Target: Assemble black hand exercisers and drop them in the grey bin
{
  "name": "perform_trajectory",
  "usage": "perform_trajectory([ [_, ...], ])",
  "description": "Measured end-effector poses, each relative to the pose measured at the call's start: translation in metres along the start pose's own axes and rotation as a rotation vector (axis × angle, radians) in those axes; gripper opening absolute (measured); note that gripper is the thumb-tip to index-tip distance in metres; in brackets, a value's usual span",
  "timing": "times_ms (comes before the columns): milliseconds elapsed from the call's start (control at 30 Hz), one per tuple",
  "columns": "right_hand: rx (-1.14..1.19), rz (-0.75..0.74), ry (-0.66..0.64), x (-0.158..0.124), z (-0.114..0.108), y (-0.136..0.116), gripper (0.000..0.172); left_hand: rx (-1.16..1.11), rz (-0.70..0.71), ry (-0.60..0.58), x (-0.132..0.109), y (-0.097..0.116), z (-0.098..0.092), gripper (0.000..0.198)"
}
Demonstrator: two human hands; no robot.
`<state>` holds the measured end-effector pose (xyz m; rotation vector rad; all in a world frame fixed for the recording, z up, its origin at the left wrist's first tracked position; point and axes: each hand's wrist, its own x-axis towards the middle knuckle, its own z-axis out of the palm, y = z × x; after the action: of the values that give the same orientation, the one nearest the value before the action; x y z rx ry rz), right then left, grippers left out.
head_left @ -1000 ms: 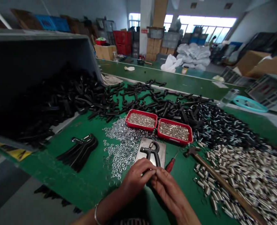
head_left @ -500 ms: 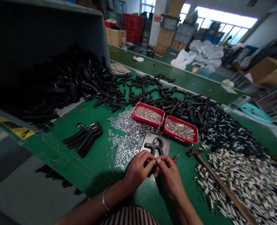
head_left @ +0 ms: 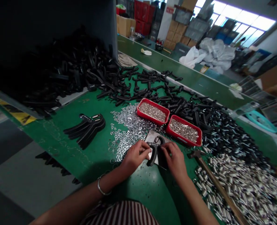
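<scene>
A black hand grip strengthener (head_left: 153, 154) with a small metal spring near its top lies on a metal plate (head_left: 150, 136) in front of me. My left hand (head_left: 137, 156) is closed at its left side, thumb and fingers pinching the handle's edge. On the other side, my right hand (head_left: 176, 157) has its thumb and fingertips drawn together against the grip; anything small between them is hidden. Loose metal rings (head_left: 126, 134) spread over the bench left of the plate. Two red trays (head_left: 152, 121) of small metal parts stand just behind it.
A hammer (head_left: 213, 178) lies right of my hand, beside a heap of metal springs (head_left: 246, 184). Stacked black grips (head_left: 87, 129) lie at left, near a large grey bin (head_left: 117, 34) of black handles. More handles (head_left: 176, 103) and dark parts (head_left: 234, 137) cover the back right.
My hands, pinched together below the grip before, have parted to either side of it and moved forward. The red-handled screwdriver no longer shows. The camera view has shifted slightly.
</scene>
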<state>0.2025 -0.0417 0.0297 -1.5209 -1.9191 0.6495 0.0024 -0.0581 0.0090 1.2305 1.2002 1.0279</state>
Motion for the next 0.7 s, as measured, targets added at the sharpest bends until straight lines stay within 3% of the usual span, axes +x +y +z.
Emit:
perform_trajectory([
  [100, -0.175, -0.119, -0.06, 0.008, 0.0, 0.006, 0.024, -0.011, 0.005, -0.028, -0.003, -0.004, -0.003, 0.015],
  [367, -0.412, -0.209, -0.078, 0.009, 0.007, 0.017, 0.026, 0.041, 0.064, -0.002, -0.005, -0.02, -0.004, 0.016],
  [700, -0.624, -0.371, -0.179, 0.009, 0.007, 0.008, 0.034, -0.077, -0.009, -0.037, -0.01, -0.019, -0.006, 0.016],
])
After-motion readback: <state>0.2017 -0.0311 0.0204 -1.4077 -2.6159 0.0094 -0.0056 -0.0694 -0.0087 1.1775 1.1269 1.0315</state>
